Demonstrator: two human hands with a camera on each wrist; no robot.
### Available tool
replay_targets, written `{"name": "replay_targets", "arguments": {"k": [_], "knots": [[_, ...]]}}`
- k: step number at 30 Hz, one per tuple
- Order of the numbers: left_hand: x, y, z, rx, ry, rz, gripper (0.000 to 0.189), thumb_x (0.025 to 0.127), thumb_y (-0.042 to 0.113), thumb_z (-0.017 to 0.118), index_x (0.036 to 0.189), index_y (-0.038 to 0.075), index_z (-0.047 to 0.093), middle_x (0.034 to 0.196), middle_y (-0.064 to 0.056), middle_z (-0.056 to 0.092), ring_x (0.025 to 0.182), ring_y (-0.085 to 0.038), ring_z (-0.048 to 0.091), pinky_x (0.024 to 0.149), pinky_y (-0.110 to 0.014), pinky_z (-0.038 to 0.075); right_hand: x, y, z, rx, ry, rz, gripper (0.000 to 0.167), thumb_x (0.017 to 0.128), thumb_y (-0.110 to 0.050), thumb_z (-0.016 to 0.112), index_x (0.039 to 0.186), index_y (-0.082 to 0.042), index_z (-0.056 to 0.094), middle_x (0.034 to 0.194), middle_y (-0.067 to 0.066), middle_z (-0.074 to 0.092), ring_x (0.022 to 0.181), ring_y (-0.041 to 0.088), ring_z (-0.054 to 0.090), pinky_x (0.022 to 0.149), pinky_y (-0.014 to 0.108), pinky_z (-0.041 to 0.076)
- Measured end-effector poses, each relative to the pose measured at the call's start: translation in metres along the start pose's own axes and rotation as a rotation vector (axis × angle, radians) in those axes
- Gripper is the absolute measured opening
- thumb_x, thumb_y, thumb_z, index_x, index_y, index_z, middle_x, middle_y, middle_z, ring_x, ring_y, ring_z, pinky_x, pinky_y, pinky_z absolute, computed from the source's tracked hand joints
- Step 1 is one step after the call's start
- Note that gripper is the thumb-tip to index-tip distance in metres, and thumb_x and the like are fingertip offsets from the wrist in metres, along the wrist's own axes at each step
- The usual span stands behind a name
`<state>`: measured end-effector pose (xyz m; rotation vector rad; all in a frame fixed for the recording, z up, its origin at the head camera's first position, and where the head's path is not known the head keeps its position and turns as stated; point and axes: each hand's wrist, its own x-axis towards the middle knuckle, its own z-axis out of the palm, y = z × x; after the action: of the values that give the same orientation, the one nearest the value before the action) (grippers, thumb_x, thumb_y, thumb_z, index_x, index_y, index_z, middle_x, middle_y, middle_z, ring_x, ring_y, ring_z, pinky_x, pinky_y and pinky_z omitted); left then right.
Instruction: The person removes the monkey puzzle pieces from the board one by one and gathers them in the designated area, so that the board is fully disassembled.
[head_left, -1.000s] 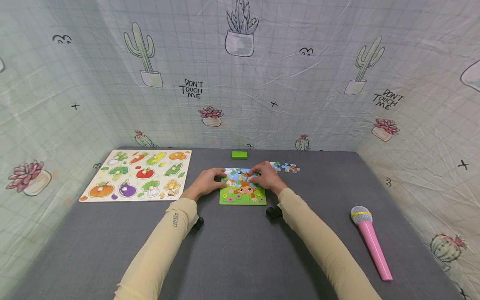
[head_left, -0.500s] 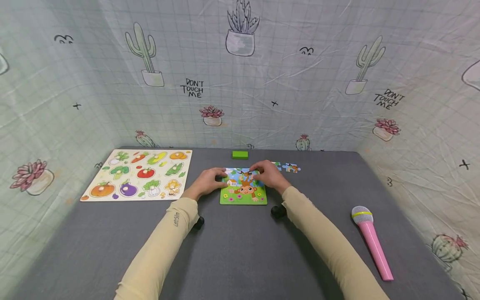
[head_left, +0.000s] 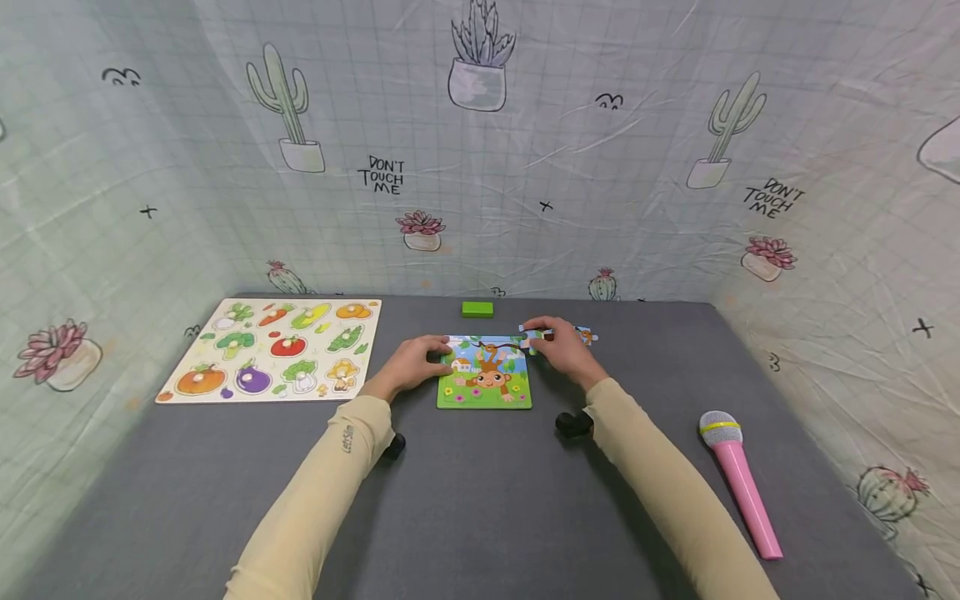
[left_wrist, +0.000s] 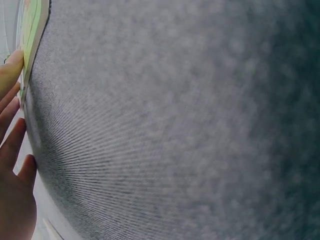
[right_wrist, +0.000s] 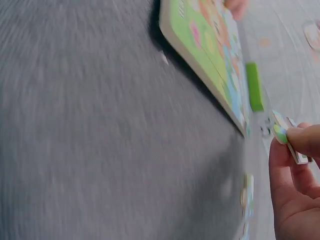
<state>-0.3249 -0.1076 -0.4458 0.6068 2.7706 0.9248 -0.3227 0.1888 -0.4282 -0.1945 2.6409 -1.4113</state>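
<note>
My left hand (head_left: 412, 363) rests at the left edge of a square jigsaw puzzle (head_left: 487, 392) with a monkey picture; its thumb and fingertips touch the board's edge. In the left wrist view those fingers (left_wrist: 12, 145) look extended, and only a corner of the board shows. Just beyond the puzzle's upper right corner, my right hand (head_left: 564, 350) pinches a puzzle piece (right_wrist: 280, 134) between thumb and fingers. The piece is partly covered by the fingertips. Behind that hand lies another loose puzzle piece (head_left: 587, 335), partly hidden.
A vegetable picture board (head_left: 262, 392) lies on the left of the grey table (head_left: 472, 500). Behind the jigsaw sits a small green block (head_left: 477, 310). A pink toy microphone (head_left: 742, 487) lies on the right. A patterned curtain (head_left: 487, 167) encloses the back and sides.
My right hand has moved right, off the puzzle's upper right part, and now holds a piece beside it. The monkey's branch area has come into view. My left hand stays in place.
</note>
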Motion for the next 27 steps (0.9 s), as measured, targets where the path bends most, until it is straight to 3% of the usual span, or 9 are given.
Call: {"name": "replay_targets", "arguments": {"k": [9, 17, 27], "knots": [[0.0, 0.0, 0.001, -0.007, 0.006, 0.001, 0.041, 0.09, 0.023, 0.072, 0.125, 0.004, 0.066, 0.146, -0.01, 0.049, 0.139, -0.033, 0.038, 0.116, -0.047, 0.029, -0.008, 0.027, -0.043, 0.057, 0.121, 0.079, 0.037, 0.101, -0.01, 0.053, 0.138, -0.008, 0.054, 0.144, 0.017, 0.045, 0.13, 0.036, 0.043, 0.1, 0.051, 0.045], [-0.002, 0.001, 0.001, -0.003, -0.002, -0.016, 0.041, 0.09, 0.024, 0.072, 0.125, 0.004, 0.066, 0.147, -0.009, 0.048, 0.139, -0.031, 0.038, 0.116, -0.046, 0.029, -0.013, 0.057, -0.082, 0.109, 0.213, 0.213, 0.04, 0.101, -0.005, 0.048, 0.141, -0.004, 0.05, 0.146, 0.02, 0.041, 0.124, 0.037, 0.047, 0.096, 0.048, 0.047], [0.0, 0.002, 0.0, -0.01, 0.004, -0.014, 0.04, 0.089, 0.023, 0.073, 0.125, 0.004, 0.067, 0.146, -0.009, 0.049, 0.139, -0.031, 0.038, 0.116, -0.046, 0.029, -0.017, 0.077, -0.103, 0.102, 0.217, 0.291, 0.042, 0.1, -0.003, 0.049, 0.142, 0.004, 0.046, 0.141, 0.026, 0.044, 0.116, 0.034, 0.051, 0.097, 0.042, 0.048]]}}
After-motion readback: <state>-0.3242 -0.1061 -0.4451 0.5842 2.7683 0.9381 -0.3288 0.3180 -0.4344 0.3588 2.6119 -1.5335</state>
